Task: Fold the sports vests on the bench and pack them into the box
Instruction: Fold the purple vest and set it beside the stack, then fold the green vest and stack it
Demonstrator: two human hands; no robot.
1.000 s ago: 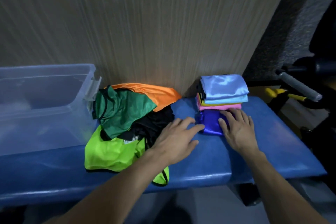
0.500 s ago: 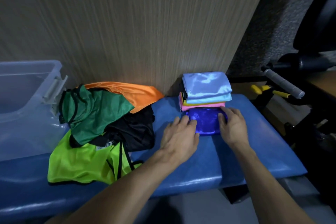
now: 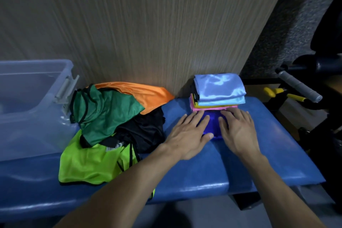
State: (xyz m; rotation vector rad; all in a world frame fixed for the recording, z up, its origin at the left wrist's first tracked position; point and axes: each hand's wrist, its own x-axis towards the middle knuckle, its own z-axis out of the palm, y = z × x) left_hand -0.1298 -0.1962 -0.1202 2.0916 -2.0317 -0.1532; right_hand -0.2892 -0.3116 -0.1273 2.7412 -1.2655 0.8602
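Fingers (image 3: 199, 119) of both hands lie straight, pressing the folded purple vest (image 3: 212, 125) on the bench (image 3: 259, 153).

Gym or fitness room: blue padded bench (image 3: 268, 135) against wood-grain wall panel (image 3: 148, 24); right of bench, black exercise machine (image 3: 318, 72) with grey foam-grip handle (image 3: 298, 87) and yellow-handled bars (image 3: 294, 96).
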